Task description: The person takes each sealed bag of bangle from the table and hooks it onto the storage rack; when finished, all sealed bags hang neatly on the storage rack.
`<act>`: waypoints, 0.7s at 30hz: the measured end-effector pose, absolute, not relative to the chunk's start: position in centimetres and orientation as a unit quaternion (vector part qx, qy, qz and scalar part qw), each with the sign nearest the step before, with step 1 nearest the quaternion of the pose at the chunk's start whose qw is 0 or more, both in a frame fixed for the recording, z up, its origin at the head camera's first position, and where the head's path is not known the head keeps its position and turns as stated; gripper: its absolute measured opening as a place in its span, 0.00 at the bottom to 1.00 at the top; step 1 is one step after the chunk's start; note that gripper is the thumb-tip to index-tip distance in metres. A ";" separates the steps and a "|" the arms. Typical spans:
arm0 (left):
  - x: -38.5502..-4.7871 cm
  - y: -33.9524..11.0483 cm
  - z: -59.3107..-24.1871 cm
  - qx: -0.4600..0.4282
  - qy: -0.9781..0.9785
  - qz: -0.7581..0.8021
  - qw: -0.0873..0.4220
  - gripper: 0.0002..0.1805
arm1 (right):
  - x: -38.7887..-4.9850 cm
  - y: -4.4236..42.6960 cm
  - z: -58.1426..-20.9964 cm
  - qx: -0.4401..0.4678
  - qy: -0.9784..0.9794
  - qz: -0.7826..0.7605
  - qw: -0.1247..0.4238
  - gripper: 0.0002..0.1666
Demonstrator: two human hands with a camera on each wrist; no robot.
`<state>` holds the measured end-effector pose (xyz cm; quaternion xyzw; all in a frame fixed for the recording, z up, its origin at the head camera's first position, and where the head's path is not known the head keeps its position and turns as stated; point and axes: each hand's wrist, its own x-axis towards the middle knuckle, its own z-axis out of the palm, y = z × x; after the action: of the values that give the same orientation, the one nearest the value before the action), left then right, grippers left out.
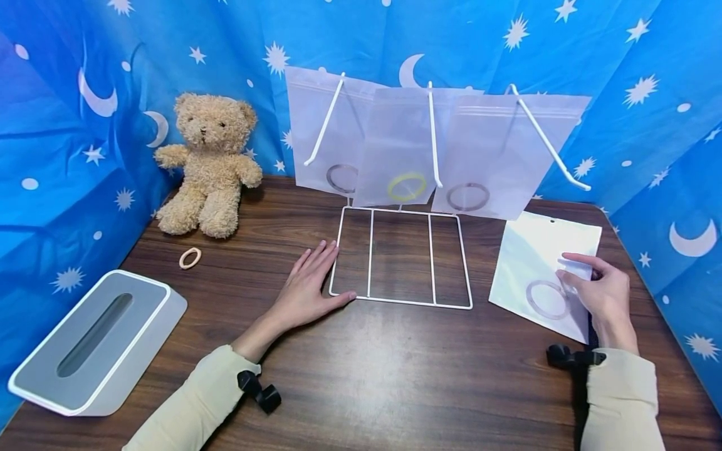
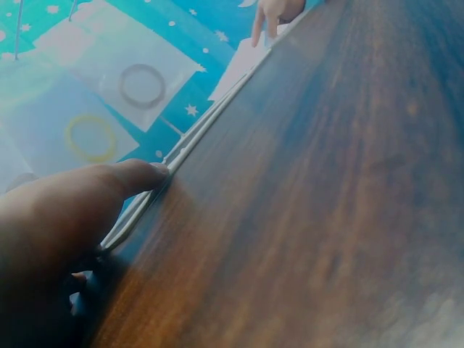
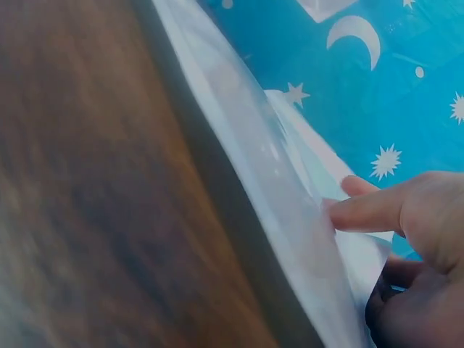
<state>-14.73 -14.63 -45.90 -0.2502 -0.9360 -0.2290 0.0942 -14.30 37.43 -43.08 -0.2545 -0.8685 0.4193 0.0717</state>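
My left hand [image 1: 307, 285] lies palm down at the left side of a white wire rack [image 1: 400, 300]. Its fingers are straight, and the thumb touches the base's front corner. Over on the right, my right hand [image 1: 603, 294] holds a white zip bag [image 1: 521, 257] by its right side. Thumb and index finger are on the front, while other fingers sit at the edge, partly hidden. Inside this bag shows a pale ring [image 1: 530, 299]. In the right wrist view, the bag [image 3: 246, 130] stands tilted above the wood.
Translucent bags with a yellow ring [image 1: 407, 186] and darker rings hang on the rack's hooks [image 1: 549, 138]. A teddy bear [image 1: 209, 163] sits back left, near a loose pale ring [image 1: 190, 258]. A grey-topped tissue box [image 1: 138, 351] stands front left. Blue star-patterned cloth [image 1: 350, 37] encloses the table.
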 end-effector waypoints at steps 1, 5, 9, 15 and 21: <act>-14.7 -14.6 -45.9 -0.250 -0.936 -0.230 0.095 0.54 | -14.3 37.6 -43.0 -0.256 -0.866 0.424 0.066 0.32; -14.6 -14.4 -45.9 -0.249 -0.936 -0.231 0.093 0.55 | -13.8 38.1 -42.3 -0.261 -0.858 0.441 0.050 0.36; -14.5 -14.4 -45.8 -0.249 -0.936 -0.231 0.092 0.54 | -12.8 38.7 -40.1 -0.291 -0.792 0.528 0.095 0.34; -14.7 -14.6 -45.9 -0.249 -0.935 -0.232 0.096 0.54 | -11.1 37.6 -34.9 -0.315 -0.703 0.588 0.247 0.23; -14.7 -14.6 -45.9 -0.247 -0.936 -0.233 0.090 0.54 | -8.9 35.6 -31.1 -0.200 -0.711 0.566 0.366 0.18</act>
<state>-14.72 -14.64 -45.85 -0.2468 -0.9364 -0.2327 0.0900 -8.92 35.60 -31.10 -0.2000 -0.7109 0.5664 0.3658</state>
